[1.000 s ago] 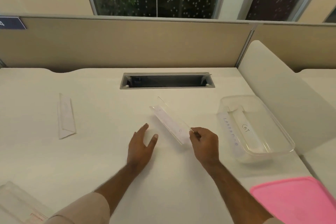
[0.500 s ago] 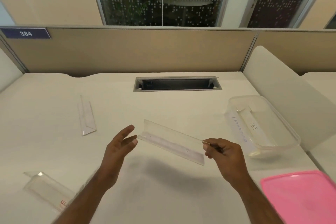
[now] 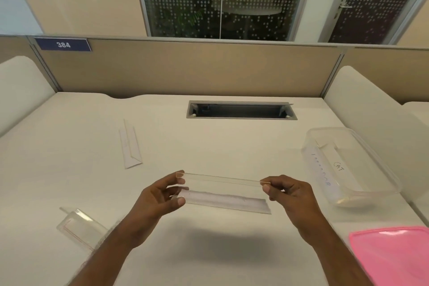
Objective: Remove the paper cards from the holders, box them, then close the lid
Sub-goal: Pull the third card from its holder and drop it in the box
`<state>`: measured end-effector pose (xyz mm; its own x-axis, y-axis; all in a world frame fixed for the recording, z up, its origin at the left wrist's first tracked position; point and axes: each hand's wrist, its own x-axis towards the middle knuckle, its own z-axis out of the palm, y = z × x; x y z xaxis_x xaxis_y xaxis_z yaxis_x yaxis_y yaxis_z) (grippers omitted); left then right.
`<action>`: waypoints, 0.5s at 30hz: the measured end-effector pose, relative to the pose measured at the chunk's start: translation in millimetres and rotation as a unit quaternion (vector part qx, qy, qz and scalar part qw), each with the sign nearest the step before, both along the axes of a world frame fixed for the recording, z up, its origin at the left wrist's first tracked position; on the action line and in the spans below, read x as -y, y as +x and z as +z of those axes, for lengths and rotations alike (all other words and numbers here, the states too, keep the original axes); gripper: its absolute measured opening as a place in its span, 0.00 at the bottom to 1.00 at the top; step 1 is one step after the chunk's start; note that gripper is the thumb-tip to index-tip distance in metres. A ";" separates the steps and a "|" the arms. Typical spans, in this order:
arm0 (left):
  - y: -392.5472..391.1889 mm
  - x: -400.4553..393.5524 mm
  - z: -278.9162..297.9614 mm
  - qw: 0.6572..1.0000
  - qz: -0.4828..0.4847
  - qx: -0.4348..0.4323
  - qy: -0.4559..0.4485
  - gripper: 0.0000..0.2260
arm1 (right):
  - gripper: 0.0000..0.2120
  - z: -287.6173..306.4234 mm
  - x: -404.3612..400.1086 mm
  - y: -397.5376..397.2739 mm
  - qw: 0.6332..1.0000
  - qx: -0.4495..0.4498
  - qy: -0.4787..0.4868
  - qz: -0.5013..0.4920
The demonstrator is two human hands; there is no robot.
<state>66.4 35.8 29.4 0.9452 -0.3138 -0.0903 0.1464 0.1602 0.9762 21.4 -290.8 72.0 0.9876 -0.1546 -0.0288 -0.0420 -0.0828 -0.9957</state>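
Below the fingers (image 3: pixel 178 202) the counter (image 3: pixel 209 146) lies bare, while a clear box (image 3: pixel 362 195) stands right of them, a pink lid (image 3: pixel 394 255) near-right, and two acrylic holders (image 3: pixel 130 146) (image 3: pixel 80 227) left.

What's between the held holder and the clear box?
Head view: only bare desk lies between the clear holder, gripped at its ends by the left hand and right hand, and the clear box.
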 end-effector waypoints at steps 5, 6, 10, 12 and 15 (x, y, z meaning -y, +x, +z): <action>-3.0 -1.9 -2.5 1.000 0.027 -0.002 -0.005 0.27 | 0.05 3.7 -3.8 3.3 1.000 -0.003 0.018 -0.002; -3.0 -1.6 -2.6 0.999 0.035 -0.001 -0.009 0.28 | 0.06 3.5 -4.0 3.7 1.000 -0.005 0.023 -0.002; 0.2 -2.3 -2.7 0.998 0.055 0.007 -0.017 0.27 | 0.08 3.9 -5.1 4.3 0.999 -0.020 0.042 0.009; 2.1 -2.6 -2.3 0.997 0.070 0.004 -0.032 0.25 | 0.10 5.4 -5.6 5.3 0.998 -0.021 0.049 0.023; 4.8 -0.9 -1.1 0.992 0.095 -0.022 -0.076 0.21 | 0.17 6.9 -6.3 7.3 0.996 -0.018 0.070 0.045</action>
